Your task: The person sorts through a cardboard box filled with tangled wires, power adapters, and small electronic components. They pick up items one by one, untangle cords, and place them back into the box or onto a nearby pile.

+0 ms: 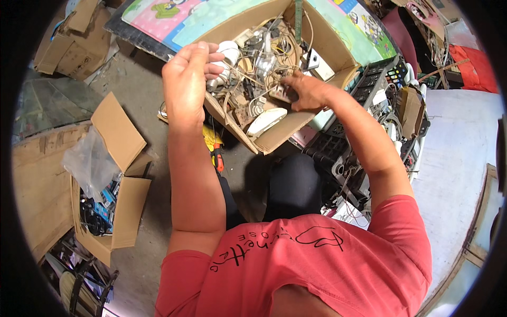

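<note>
A cardboard box (287, 132) full of old electrical parts stands in front of me. My right hand (311, 93) reaches into its right side, thumb and fingers apart, close to a whitish socket-like piece (279, 94) among tangled wires. Whether the fingertips touch it is unclear. Raised at the box's left edge, my left hand (188, 79) has its fingers loosely curled and apart, with nothing visible in them. Just behind those fingers lie white cylindrical parts (229, 51). Nearer me in the box are a pale oval cover (267, 122) and a coiled white cord (257, 107).
The box rests on a table with a cartoon-print cover (190, 16). A screwdriver (217, 156) with a red-black handle is below its left side. A black crate (340, 134) of cables and parts stands right. An open carton (130, 210) sits on the floor left.
</note>
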### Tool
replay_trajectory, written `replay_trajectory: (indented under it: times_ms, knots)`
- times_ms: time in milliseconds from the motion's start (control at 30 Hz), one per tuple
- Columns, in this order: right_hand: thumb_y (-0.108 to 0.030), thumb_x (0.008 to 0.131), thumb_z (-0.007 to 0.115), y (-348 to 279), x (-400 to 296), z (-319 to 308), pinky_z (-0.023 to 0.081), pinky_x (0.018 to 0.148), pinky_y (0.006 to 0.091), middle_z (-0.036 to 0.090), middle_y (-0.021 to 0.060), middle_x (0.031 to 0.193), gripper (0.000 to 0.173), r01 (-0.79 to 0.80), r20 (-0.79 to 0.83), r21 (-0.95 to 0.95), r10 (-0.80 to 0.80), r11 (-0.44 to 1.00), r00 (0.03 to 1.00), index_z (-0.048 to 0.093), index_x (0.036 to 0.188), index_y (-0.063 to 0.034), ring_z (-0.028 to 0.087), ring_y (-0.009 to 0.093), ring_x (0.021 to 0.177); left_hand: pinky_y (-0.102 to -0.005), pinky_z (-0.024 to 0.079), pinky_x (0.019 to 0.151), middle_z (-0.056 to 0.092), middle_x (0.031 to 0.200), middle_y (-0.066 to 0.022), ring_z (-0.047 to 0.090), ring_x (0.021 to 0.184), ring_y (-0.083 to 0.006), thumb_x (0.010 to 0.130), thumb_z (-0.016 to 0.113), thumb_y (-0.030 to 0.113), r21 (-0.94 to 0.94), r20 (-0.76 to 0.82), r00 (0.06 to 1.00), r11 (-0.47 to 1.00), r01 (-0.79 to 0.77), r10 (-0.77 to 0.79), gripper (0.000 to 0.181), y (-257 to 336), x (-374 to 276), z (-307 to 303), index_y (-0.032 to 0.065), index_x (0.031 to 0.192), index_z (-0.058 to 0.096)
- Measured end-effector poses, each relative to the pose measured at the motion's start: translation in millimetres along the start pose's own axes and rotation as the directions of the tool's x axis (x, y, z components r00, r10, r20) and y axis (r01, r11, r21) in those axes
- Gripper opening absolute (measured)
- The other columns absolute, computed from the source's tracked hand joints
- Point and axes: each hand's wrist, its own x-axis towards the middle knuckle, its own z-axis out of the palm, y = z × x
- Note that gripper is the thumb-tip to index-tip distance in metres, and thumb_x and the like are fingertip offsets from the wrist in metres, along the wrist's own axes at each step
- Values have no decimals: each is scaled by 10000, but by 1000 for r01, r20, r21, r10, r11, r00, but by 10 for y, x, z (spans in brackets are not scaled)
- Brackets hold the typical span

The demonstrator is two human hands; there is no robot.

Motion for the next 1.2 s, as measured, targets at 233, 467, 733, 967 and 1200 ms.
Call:
replay_trajectory:
  times_ms: [233, 467, 733, 967, 1200]
  knots:
    - [-93, 774, 543, 541, -105, -52, 491, 827, 443, 564, 177, 1092, 355, -353, -664, 15, 273, 935, 696, 567, 1127, -63, 599, 378, 939, -215, 459, 635, 671, 843, -96, 600, 656, -91, 933, 522, 199, 28, 18, 1000, 1000, 3, -3, 241, -13, 2, 44, -18, 966, 623]
    - [-161, 717, 696, -368, -123, 207, 461, 906, 407, 497, 158, 1137, 487, 201, -50, 38, -199, 979, 979, 547, 1180, -127, 536, 347, 1063, -209, 457, 630, 672, 843, -95, 597, 655, -87, 930, 523, 188, 46, 26, 1000, 999, -2, 1, 234, -18, -19, 45, -20, 966, 624]
    - [-142, 779, 589, -188, 53, 180, 469, 911, 390, 525, 125, 1188, 480, 87, 11, -158, -86, 984, 996, 545, 1257, -152, 554, 307, 1096, -210, 461, 629, 673, 837, -93, 597, 644, -82, 928, 527, 189, 34, 29, 1000, 999, -11, 10, 238, -24, 4, 11, -23, 961, 631]
    - [-71, 776, 533, 63, -244, 102, 476, 873, 404, 513, 153, 1193, 429, -23, -114, -274, -9, 961, 993, 572, 1201, -120, 581, 335, 1044, -213, 462, 629, 673, 843, -94, 596, 642, -83, 926, 531, 188, 28, 44, 999, 999, -18, 16, 237, -17, 2, 11, -24, 961, 631]
    - [-124, 751, 563, -248, -319, -96, 500, 823, 407, 525, 177, 1226, 285, -82, -36, -268, 75, 960, 997, 636, 1023, -80, 604, 332, 998, -214, 462, 631, 673, 848, -97, 598, 649, -88, 925, 531, 187, 24, 29, 1000, 1000, -5, 5, 237, -25, -7, 9, -26, 965, 628]
